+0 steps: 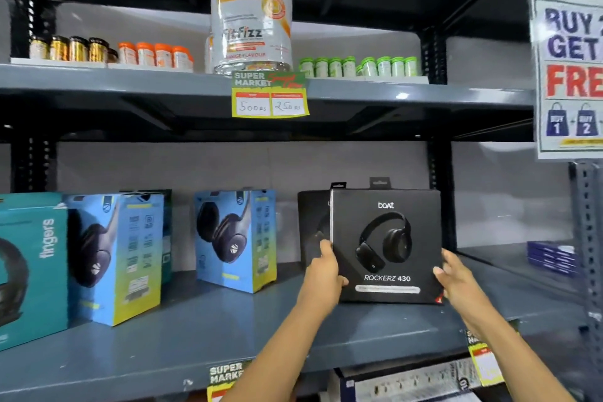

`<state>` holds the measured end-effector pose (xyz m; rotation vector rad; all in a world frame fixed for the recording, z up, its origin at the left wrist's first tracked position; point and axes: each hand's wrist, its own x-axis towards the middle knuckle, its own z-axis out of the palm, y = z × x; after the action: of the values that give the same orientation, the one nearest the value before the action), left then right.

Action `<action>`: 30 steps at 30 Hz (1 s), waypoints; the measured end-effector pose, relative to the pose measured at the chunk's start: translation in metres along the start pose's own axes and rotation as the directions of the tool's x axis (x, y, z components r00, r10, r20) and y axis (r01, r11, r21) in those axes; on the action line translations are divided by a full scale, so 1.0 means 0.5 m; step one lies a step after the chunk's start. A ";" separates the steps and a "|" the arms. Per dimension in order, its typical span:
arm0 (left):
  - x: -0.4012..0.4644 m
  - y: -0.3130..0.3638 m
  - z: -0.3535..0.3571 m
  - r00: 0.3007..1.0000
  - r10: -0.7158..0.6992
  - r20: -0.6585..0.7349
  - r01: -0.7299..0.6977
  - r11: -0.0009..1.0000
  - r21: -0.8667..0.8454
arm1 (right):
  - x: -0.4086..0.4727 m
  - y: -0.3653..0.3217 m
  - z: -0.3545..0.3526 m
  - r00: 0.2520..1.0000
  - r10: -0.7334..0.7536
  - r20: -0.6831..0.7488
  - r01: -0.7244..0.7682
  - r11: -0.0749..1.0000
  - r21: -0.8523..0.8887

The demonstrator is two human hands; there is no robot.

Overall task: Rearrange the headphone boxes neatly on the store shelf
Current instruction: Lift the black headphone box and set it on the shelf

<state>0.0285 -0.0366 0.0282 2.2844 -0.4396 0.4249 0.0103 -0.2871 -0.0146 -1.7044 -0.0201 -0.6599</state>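
Note:
A black boAt Rockerz 430 headphone box (386,245) stands upright on the grey shelf (202,330), at its right side. My left hand (324,274) grips the box's left edge and my right hand (452,274) holds its right edge. A second black box (313,225) stands right behind it, partly hidden. Two blue headphone boxes (114,258) (236,238) stand further left, angled. A teal "fingers" box (32,268) sits at the far left, cut off by the frame.
The shelf above carries a large orange-lidded jar (251,13) and rows of small bottles. Price tags (270,95) hang on the shelf fronts. A promo sign (569,72) is fixed to the right upright. Dark blue packs (551,256) lie in the bay to the right.

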 end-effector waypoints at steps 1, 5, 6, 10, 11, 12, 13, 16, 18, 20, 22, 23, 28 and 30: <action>0.002 0.001 0.007 1.000 -0.011 0.014 0.011 1.000 0.000 | -0.002 -0.003 -0.003 1.000 0.000 0.000 0.000 1.000 -0.002; 0.005 0.006 0.023 1.000 0.000 0.018 -0.001 0.999 0.053 | 0.008 0.010 -0.013 1.000 -0.018 0.012 0.018 0.999 -0.037; 0.004 0.009 0.022 1.000 0.004 0.016 -0.005 0.998 0.063 | 0.011 0.015 -0.016 1.000 -0.022 0.018 0.023 0.999 -0.042; -0.010 0.003 0.003 0.996 0.058 0.065 -0.065 0.990 0.123 | 0.000 0.005 -0.013 0.999 -0.039 -0.027 0.039 0.999 -0.012; -0.016 -0.004 -0.009 0.992 0.104 0.067 -0.114 0.980 0.163 | -0.008 -0.002 -0.012 0.990 -0.094 -0.107 0.094 0.996 -0.004; -0.023 -0.019 -0.032 0.986 0.159 0.049 -0.165 0.965 0.202 | -0.020 -0.017 -0.001 0.961 -0.165 -0.222 0.165 0.986 -0.017; -0.034 -0.033 -0.059 0.975 0.223 0.003 -0.218 0.953 0.212 | -0.033 -0.037 0.012 0.906 -0.232 -0.355 0.233 0.972 -0.041; -0.074 -0.102 -0.173 0.911 0.321 -0.261 -0.314 0.947 0.070 | -0.077 -0.125 0.101 0.750 -0.355 -0.558 0.437 0.899 0.014; -0.109 -0.174 -0.263 0.838 0.294 -0.460 -0.321 0.947 0.019 | -0.102 -0.182 0.210 0.754 -0.404 -0.519 0.519 0.850 0.093; -0.139 -0.266 -0.344 0.753 0.201 -0.627 -0.258 0.966 -0.001 | -0.129 -0.228 0.347 0.804 -0.439 -0.402 0.541 0.820 0.186; -0.156 -0.334 -0.392 0.693 0.098 -0.714 -0.178 0.983 -0.038 | -0.148 -0.246 0.468 0.859 -0.444 -0.255 0.502 0.829 0.247; -0.173 -0.367 -0.421 0.672 0.060 -0.738 -0.138 0.989 -0.045 | -0.162 -0.254 0.540 0.889 -0.431 -0.157 0.458 0.843 0.282; -0.208 -0.452 -0.480 0.649 -0.053 -0.759 -0.044 0.993 -0.108 | -0.207 -0.244 0.766 0.904 -0.202 0.376 0.155 0.976 0.153; -0.215 -0.472 -0.495 0.664 -0.123 -0.738 -0.063 0.974 -0.218 | -0.212 -0.244 0.822 0.843 -0.098 0.529 0.084 0.995 0.049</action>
<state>-0.0056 0.3189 -0.0012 1.6829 -0.0110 1.1787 0.0465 0.1523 0.0117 -1.8241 -0.5034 -0.2328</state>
